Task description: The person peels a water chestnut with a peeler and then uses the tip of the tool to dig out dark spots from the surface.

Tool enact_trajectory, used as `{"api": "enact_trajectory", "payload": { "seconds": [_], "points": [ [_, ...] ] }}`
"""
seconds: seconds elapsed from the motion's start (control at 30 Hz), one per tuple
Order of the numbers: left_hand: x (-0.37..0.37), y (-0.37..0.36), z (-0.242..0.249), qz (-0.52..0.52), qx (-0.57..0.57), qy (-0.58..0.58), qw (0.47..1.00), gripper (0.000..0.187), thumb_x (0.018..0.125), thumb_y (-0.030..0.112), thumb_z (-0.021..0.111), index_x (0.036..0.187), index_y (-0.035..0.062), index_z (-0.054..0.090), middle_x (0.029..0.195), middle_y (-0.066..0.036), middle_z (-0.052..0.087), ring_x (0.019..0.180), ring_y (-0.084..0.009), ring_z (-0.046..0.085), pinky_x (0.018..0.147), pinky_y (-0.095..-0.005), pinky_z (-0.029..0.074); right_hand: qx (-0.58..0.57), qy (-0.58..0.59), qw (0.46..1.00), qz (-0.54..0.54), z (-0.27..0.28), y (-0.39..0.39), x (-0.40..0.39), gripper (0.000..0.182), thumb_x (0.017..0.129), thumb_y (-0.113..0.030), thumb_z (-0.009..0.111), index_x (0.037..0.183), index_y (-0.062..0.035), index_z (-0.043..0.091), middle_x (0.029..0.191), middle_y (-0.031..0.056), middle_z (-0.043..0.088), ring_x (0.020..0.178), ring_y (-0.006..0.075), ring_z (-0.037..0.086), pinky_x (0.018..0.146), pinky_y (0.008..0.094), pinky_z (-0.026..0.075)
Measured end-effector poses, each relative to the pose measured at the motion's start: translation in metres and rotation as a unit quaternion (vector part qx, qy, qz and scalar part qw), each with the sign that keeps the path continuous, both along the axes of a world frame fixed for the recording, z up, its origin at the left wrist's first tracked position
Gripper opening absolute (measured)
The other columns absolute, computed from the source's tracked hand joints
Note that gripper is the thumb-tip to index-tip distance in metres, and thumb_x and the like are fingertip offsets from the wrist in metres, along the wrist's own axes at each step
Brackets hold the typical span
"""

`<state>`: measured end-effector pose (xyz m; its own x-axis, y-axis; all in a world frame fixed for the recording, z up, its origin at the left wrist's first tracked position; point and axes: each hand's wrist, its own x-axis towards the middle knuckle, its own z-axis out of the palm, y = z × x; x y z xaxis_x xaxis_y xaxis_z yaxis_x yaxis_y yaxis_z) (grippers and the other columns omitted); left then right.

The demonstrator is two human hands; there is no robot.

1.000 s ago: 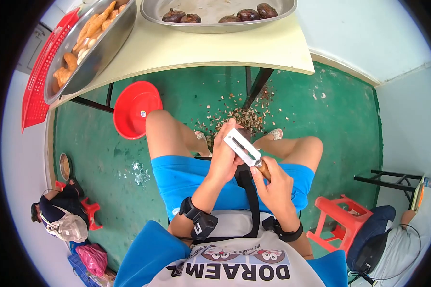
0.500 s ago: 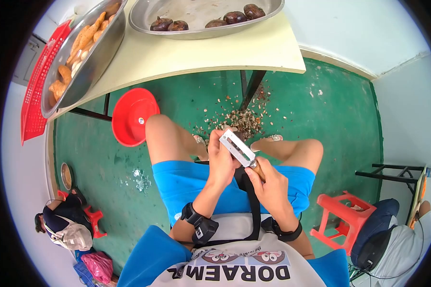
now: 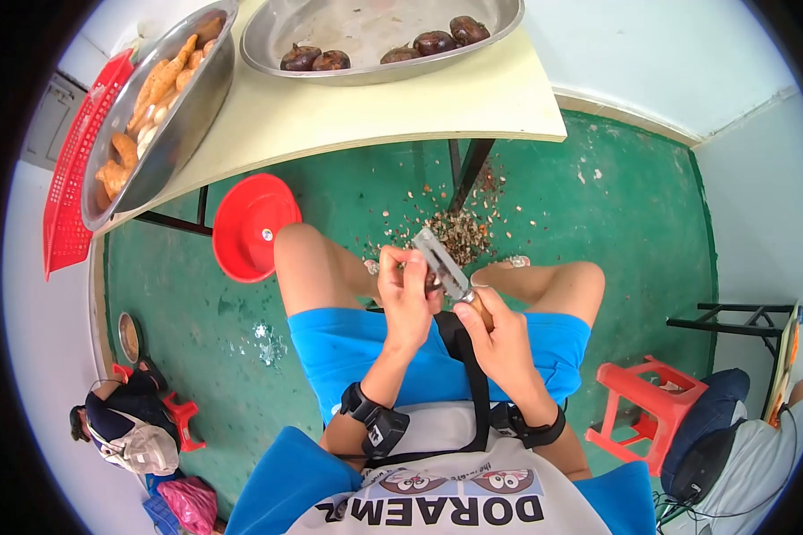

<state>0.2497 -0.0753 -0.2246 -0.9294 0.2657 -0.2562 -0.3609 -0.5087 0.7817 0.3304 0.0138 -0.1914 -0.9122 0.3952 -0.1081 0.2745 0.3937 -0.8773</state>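
My left hand (image 3: 405, 299) is closed round a dark brown water chestnut (image 3: 433, 283), mostly hidden by the fingers and the tool. In my right hand (image 3: 501, 339), the wooden handle of a metal peeler (image 3: 442, 264) is gripped, its slotted blade slanting up and left over the water chestnut. Both hands are held close together above my lap. Beyond them, several more water chestnuts (image 3: 434, 43) lie along the near side of a metal tray (image 3: 366, 78) on the table.
The pale table (image 3: 375, 111) bears a metal basin (image 3: 174, 147) of peeled roots beside a red basket (image 3: 67, 201). Below are a red plastic basin (image 3: 227, 236) and scattered peelings (image 3: 459, 236). A red stool (image 3: 642, 397) stands right; another person (image 3: 129, 423) sits at left.
The peeler has turned from showing its broad face to a more edge-on angle. My left fingers have shifted on the water chestnut. The whole view has moved slightly.
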Motion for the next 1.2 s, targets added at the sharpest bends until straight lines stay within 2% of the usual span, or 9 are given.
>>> {"api": "enact_trajectory", "payload": {
  "seconds": [0.13,0.23,0.4,0.43,0.57,0.67,0.7,0.93,1.2],
  "points": [
    [0.019,0.001,0.011,-0.076,-0.041,0.132,0.987,0.014,0.089,0.022,0.041,0.087,0.0085,0.038,0.055,-0.001,0.036,0.041,-0.0059,0.028,0.033,-0.0196,0.022,-0.026,-0.011,0.995,-0.098,-0.031,0.026,-0.016,0.021,0.084,-0.023,0.052,0.084,-0.0012,0.052,0.052,0.0111,0.046,0.043,0.0148,0.041,0.043,0.0296,0.035],
    [0.001,-0.001,0.019,-0.072,0.01,-0.041,0.996,0.023,0.091,0.032,0.035,0.086,0.01,0.038,0.057,0.0,0.035,0.044,-0.0067,0.03,0.036,-0.0203,0.023,-0.064,0.009,0.995,-0.081,-0.028,0.032,-0.014,0.023,0.083,-0.024,0.054,0.082,-0.0002,0.053,0.052,0.0064,0.043,0.048,0.0091,0.035,0.043,0.0267,0.033],
    [-0.011,-0.009,0.01,-0.16,0.11,-0.157,0.968,0.028,0.091,0.04,0.032,0.085,0.0131,0.037,0.061,0.0,0.037,0.046,-0.0062,0.031,0.039,-0.0174,0.023,-0.051,0.043,0.995,-0.077,-0.009,0.009,-0.005,0.024,0.082,-0.023,0.055,0.087,0.0001,0.052,0.054,0.0054,0.045,0.048,0.0077,0.039,0.044,0.025,0.034],
    [-0.013,-0.009,0.006,-0.167,0.118,-0.161,0.966,0.029,0.09,0.041,0.032,0.085,0.0135,0.037,0.06,0.0,0.037,0.046,-0.0059,0.031,0.038,-0.0173,0.023,-0.027,0.026,0.997,-0.063,-0.004,0.005,-0.002,0.024,0.082,-0.023,0.056,0.091,-0.0009,0.052,0.057,0.0084,0.051,0.047,0.0124,0.048,0.044,0.0269,0.038],
    [-0.008,-0.006,0.012,-0.134,0.033,-0.17,0.976,0.031,0.09,0.041,0.031,0.086,0.0123,0.042,0.062,0.001,0.043,0.045,-0.0044,0.033,0.037,-0.0175,0.023,0.057,0.051,0.997,-0.03,-0.005,-0.006,0.004,0.028,0.08,-0.026,0.057,0.095,-0.0035,0.052,0.066,0.013,0.058,0.054,0.0257,0.058,0.046,0.0325,0.044],
    [-0.002,-0.001,0.003,-0.065,-0.03,-0.163,0.984,0.027,0.09,0.035,0.031,0.089,0.0115,0.046,0.066,0.0,0.05,0.044,-0.0041,0.037,0.034,-0.0177,0.025,0.126,0.053,0.991,-0.006,-0.002,-0.011,0.006,0.024,0.08,-0.022,0.057,0.095,-0.0027,0.053,0.065,0.0134,0.055,0.053,0.0249,0.055,0.048,0.0297,0.042],
    [-0.002,-0.001,0.002,-0.063,-0.038,-0.142,0.987,0.026,0.09,0.034,0.032,0.09,0.0118,0.045,0.065,0.001,0.049,0.044,-0.0037,0.037,0.033,-0.0177,0.024,0.131,0.068,0.989,-0.015,-0.004,-0.013,0.006,0.025,0.079,-0.024,0.058,0.094,-0.0037,0.053,0.066,0.0157,0.056,0.056,0.0307,0.056,0.048,0.0336,0.043],
    [0.0,0.002,0.012,0.011,0.008,-0.131,0.991,0.022,0.092,0.034,0.031,0.087,0.0127,0.038,0.063,0.0,0.046,0.042,-0.0032,0.035,0.032,-0.0168,0.023,0.174,0.024,0.984,-0.009,-0.008,-0.019,0.005,0.027,0.08,-0.027,0.056,0.095,-0.0054,0.052,0.069,0.0127,0.059,0.055,0.028,0.058,0.044,0.0349,0.044],
    [0.002,0.002,0.008,0.054,0.0,-0.068,0.996,0.019,0.091,0.03,0.037,0.088,0.0104,0.035,0.059,-0.001,0.042,0.041,-0.0062,0.038,0.032,-0.0188,0.027,0.072,0.025,0.997,-0.01,-0.012,-0.013,0.0,0.024,0.083,-0.027,0.052,0.089,-0.0038,0.05,0.061,0.0171,0.055,0.057,0.0349,0.056,0.046,0.0395,0.042]
  ]
}}
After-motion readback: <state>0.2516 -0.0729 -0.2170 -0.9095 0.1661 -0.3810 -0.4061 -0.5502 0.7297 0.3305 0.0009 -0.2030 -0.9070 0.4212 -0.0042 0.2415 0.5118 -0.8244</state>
